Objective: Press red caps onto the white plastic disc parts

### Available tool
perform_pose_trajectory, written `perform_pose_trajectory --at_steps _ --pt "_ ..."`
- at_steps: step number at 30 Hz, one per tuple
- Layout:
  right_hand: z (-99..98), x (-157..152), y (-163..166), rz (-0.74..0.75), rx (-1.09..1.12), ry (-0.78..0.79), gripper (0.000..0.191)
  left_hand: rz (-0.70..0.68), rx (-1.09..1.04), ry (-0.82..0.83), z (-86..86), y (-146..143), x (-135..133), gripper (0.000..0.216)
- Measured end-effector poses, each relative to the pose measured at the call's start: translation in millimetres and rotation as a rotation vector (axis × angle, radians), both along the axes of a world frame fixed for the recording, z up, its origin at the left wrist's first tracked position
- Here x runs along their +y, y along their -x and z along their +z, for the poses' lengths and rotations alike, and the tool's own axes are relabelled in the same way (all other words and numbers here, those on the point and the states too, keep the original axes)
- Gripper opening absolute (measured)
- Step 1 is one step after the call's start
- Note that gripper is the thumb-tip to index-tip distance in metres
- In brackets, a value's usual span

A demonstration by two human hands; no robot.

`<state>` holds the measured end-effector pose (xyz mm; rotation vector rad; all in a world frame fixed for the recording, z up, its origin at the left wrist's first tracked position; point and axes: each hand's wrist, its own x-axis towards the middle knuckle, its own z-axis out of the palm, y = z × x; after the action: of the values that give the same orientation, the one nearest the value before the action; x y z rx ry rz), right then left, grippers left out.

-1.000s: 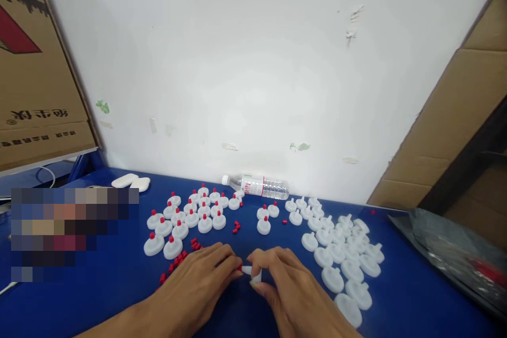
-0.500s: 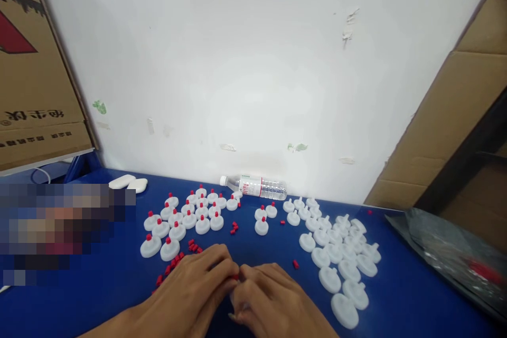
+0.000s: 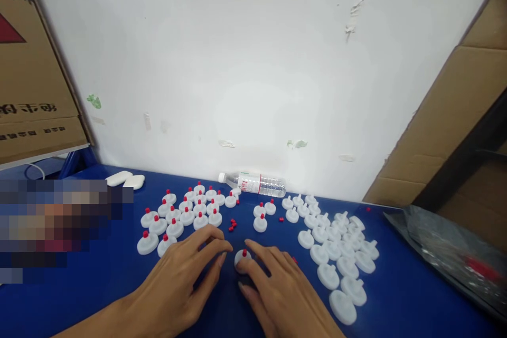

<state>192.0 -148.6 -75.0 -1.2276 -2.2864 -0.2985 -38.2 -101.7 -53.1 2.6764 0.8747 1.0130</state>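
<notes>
A white round disc part with a red cap (image 3: 242,259) stands on the blue table (image 3: 396,301) between my two hands. My right hand (image 3: 283,296) rests beside it, fingertips touching its right side, fingers spread. My left hand (image 3: 182,288) lies flat to its left, fingers stretched out over loose red caps, holding nothing. A group of capped white discs (image 3: 186,214) sits at the back left. Uncapped white discs (image 3: 336,253) lie in rows to the right. A few loose red caps (image 3: 233,225) lie in the middle.
A clear water bottle (image 3: 253,184) lies along the white wall. Cardboard boxes stand at left (image 3: 31,74) and right (image 3: 451,116). A dark plastic bag (image 3: 447,248) lies at the right edge. Two white oval objects (image 3: 124,179) sit at the back left.
My hands were pinched together pressing a red cap onto a white disc. Now they have parted and the capped disc stands on the table between them.
</notes>
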Motion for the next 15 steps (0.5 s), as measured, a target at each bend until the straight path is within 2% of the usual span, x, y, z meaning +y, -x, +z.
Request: perform_pose_trajectory --at_steps 2,5,8,11,12,15 --pt "3.6 -3 1 -0.039 0.058 0.032 0.028 -0.001 0.014 -0.006 3.8 1 0 0.028" --pt "-0.1 -6 3 -0.021 0.074 0.067 0.006 -0.003 0.04 -0.009 6.5 1 0 0.026" --pt "-14.9 -6 3 -0.059 0.035 0.052 0.011 -0.001 0.047 -0.023 7.6 1 -2 0.027" --pt "-28.0 -5 -1 -0.151 -0.041 -0.031 0.046 0.031 0.069 -0.051 7.1 1 -3 0.029" --pt "-30.0 -4 -3 -0.159 -0.071 -0.063 0.05 0.042 0.081 -0.062 5.6 1 -2 0.029" --pt "-26.1 -3 -6 -0.151 -0.131 -0.063 0.036 0.072 0.138 -0.11 -4.9 3 2 0.031"
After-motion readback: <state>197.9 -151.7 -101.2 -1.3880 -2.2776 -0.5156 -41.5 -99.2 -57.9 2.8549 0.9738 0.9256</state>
